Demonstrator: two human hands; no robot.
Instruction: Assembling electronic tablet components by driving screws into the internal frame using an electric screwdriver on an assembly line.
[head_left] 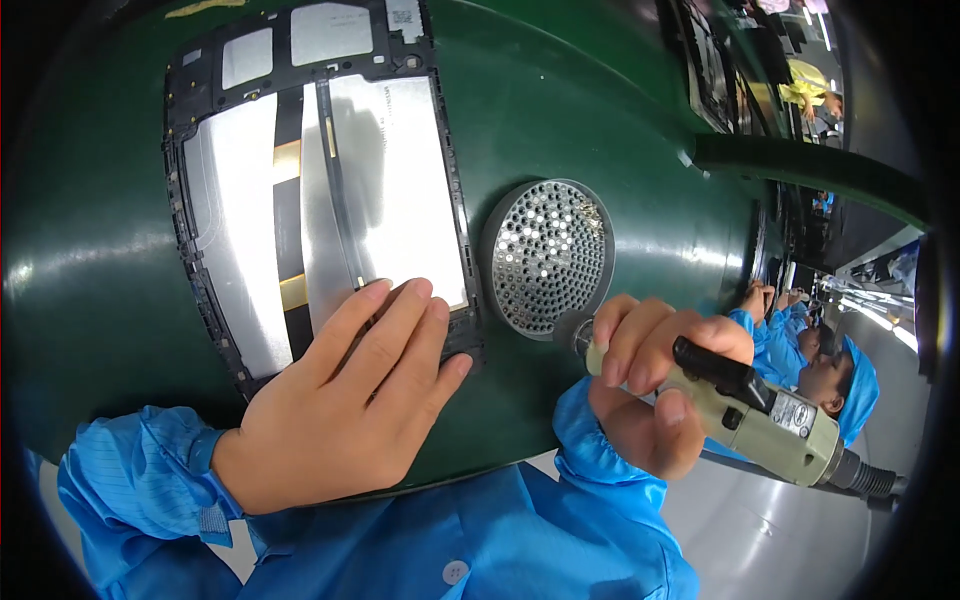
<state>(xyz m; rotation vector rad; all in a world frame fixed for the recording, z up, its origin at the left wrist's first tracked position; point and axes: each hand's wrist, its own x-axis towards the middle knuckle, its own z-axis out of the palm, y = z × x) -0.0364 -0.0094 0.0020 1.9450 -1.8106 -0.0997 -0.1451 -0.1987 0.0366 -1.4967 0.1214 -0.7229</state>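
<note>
A: What do we see, taking the biggest first?
B: We have a glossy green worktop [660,260], with the front of our blue coat [400,550] along its near edge.
A: And lying on it?
B: On the left side we find a flat, opened device [390,200] in a black frame, set slightly askew. Silver panels cover most of it, and a narrow dark strip [334,165] runs lengthwise between them.
A: Which tool do we have?
B: A pale green powered screwdriver [765,440] with a black lever, off to the right. It slants, its back end low at the right with a ribbed black sleeve, its dark nose up at the left.
A: How does each grip stand?
B: Our left grip [360,390] is spread, palm down, its fingertips resting on the device's near right part and holding nothing. Our right grip [650,350] is closed around the front of the screwdriver.
A: What sits between device and tool?
B: A round grey tray [489,260] full of small holes, just beside the device. The screwdriver's nose is at its near right rim; we can't tell whether they touch.
A: Anything smaller?
B: Tiny brassy pieces [592,214] clustered in the tray's far right part, too small for us to make out singly.
</note>
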